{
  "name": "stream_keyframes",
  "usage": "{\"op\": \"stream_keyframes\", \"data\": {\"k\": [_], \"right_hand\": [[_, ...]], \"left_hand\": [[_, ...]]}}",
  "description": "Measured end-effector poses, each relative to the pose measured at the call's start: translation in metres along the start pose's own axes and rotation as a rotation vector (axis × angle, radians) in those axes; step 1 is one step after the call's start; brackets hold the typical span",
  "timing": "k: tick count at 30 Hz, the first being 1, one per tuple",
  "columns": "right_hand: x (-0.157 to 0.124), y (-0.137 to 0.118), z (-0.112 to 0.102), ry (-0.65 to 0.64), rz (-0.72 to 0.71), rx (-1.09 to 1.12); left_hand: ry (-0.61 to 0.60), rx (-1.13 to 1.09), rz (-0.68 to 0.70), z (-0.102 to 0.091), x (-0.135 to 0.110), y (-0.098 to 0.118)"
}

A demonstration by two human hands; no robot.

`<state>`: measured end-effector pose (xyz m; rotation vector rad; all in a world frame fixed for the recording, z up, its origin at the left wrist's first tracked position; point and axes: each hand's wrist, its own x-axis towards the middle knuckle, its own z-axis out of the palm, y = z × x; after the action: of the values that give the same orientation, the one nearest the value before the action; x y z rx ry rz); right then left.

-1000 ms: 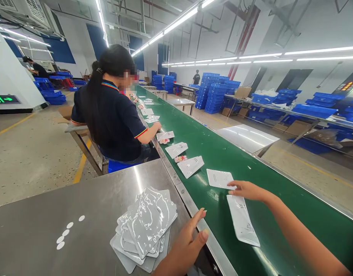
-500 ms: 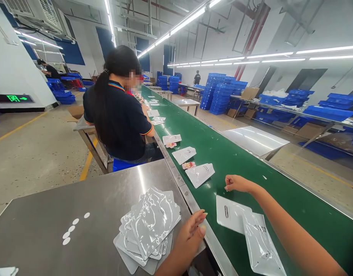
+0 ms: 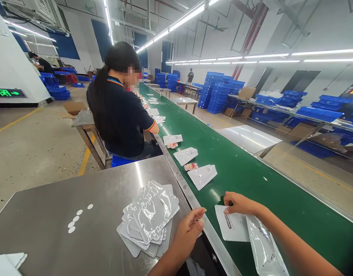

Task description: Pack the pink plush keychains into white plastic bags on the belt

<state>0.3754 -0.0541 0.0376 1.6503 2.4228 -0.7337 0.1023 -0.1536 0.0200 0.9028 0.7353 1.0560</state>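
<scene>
My right hand (image 3: 240, 203) is over the green conveyor belt, its fingers curled at the upper edge of a flat white pouch (image 3: 235, 229) and its thumb on the pouch's face. Partly under my right forearm lies a second, glossy white pouch (image 3: 265, 245). My left hand (image 3: 190, 229) hovers by the belt's metal edge, fingers loosely bent, thumb apart, holding nothing visible. Beside it on the steel table is a messy stack of glossy silver-white pouches (image 3: 153, 214).
Further along the belt (image 3: 222, 153) lie several white pouches (image 3: 202, 177) and small pink figures (image 3: 190, 166). Several white round stickers (image 3: 79, 212) dot the steel table (image 3: 101, 245). A co-worker (image 3: 121, 111) sits at the belt ahead. Blue crates (image 3: 219, 96) stand beyond.
My right hand has come down and towards me from the bare belt onto the pouch, which has turned slightly. My left hand has barely moved; the whole view has shifted a little.
</scene>
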Motion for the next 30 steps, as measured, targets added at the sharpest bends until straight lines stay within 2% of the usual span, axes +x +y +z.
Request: {"op": "stream_keyframes", "data": {"k": [4,6,8,10,12,15,17,19,21,23,27,30], "right_hand": [[-0.02,-0.028,-0.019,0.183,-0.021,0.358],[-0.027,-0.052,-0.024,0.28,-0.033,0.58],[-0.029,-0.078,-0.018,0.322,-0.033,0.764],[-0.026,-0.1,-0.004,0.334,-0.032,0.89],[-0.019,-0.115,0.014,0.363,-0.036,0.933],[-0.003,-0.118,0.026,0.319,-0.069,0.874],[0.012,-0.107,0.016,0.269,-0.056,0.772],[0.032,-0.089,-0.005,0.345,0.058,0.546],[0.055,-0.069,-0.028,0.461,0.209,0.257],[0.077,-0.054,-0.042,0.443,0.273,0.129],[0.106,-0.046,-0.043,0.31,0.22,0.143],[0.102,-0.057,-0.034,0.33,0.131,0.179]], "left_hand": [[0.025,-0.052,0.036,-0.003,0.004,0.0],[-0.03,-0.104,0.075,-0.002,0.006,0.003],[-0.147,-0.17,0.089,0.0,0.007,0.006],[-0.228,-0.228,0.053,0.003,0.007,0.008],[-0.174,-0.282,-0.009,0.005,0.007,0.007],[0.092,-0.366,-0.094,0.002,0.008,0.001],[0.245,-0.407,-0.17,-0.003,0.01,-0.003],[0.321,-0.409,-0.208,-0.009,0.013,-0.007],[0.308,-0.365,-0.176,-0.012,0.016,-0.011],[0.249,-0.303,-0.11,-0.013,0.018,-0.015],[0.151,-0.238,-0.087,-0.011,0.017,-0.02],[0.092,-0.146,-0.075,-0.01,0.015,-0.017]]}}
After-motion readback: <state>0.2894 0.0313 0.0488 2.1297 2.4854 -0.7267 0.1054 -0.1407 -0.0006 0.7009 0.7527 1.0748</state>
